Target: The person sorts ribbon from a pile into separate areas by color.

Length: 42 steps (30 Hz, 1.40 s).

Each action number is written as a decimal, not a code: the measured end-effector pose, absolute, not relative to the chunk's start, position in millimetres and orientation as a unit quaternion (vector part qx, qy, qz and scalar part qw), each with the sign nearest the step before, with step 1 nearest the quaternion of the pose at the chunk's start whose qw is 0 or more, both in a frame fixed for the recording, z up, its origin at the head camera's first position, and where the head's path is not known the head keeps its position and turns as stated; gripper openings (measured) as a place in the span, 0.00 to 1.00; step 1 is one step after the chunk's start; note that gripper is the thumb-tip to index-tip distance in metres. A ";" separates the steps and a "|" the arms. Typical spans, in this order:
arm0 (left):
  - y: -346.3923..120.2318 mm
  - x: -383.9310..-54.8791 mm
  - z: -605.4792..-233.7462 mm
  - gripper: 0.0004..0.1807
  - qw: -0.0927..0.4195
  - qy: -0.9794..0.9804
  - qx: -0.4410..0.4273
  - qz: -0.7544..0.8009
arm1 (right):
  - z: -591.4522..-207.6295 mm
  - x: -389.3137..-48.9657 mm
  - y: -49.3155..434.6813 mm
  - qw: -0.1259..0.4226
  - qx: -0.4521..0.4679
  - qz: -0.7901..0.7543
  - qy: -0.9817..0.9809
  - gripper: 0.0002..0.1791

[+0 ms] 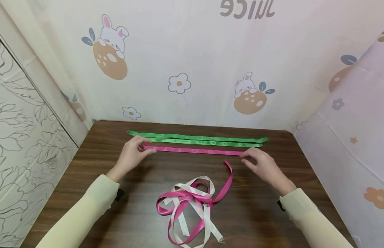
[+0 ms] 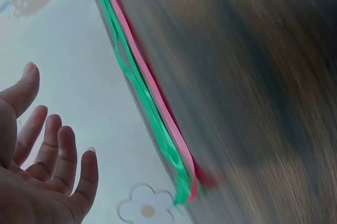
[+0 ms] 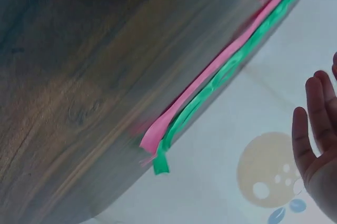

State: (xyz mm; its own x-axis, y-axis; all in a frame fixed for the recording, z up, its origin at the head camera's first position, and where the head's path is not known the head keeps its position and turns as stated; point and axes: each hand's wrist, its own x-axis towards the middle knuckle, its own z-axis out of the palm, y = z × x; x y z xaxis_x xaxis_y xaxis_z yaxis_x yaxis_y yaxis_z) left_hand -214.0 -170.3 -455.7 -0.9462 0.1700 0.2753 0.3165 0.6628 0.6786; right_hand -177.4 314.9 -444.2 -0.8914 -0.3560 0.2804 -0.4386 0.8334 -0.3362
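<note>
A pink ribbon [image 1: 192, 150] lies stretched straight across the far part of the table, just in front of two green ribbons [image 1: 192, 137] laid alongside it. My left hand [image 1: 131, 154] is at the pink ribbon's left end, thumb and fingers spread apart. At the opposite end is my right hand [image 1: 262, 164], its fingers loosely bent. Both wrist views show relaxed fingers with nothing between them, the left hand [image 2: 50, 176] and the right hand [image 3: 324, 176] apart from the ribbons. Pink ribbon [image 1: 226, 187] and white ribbon [image 1: 207, 220] form a loose tangle nearer me.
The dark wooden table [image 1: 124, 220] ends at the back against a patterned curtain [image 1: 204, 103] with rabbits and flowers. More printed cloth [image 1: 350, 148] hangs on the right, and a flower-line panel [image 1: 21, 144] stands on the left.
</note>
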 end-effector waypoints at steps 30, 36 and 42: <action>-100.4 -169.0 -470.5 0.19 0.008 -0.891 -0.327 -0.314 | -478.0 -155.0 287.1 0.103 0.428 0.021 -0.898 0.18; -90.8 -163.8 -474.1 0.19 0.015 -0.871 -0.406 -0.277 | -481.9 -155.1 287.1 0.102 0.437 0.003 -0.894 0.15; -80.4 -160.2 -472.9 0.17 0.017 -0.860 -0.444 -0.251 | -486.4 -154.4 286.4 0.091 0.437 -0.010 -0.895 0.12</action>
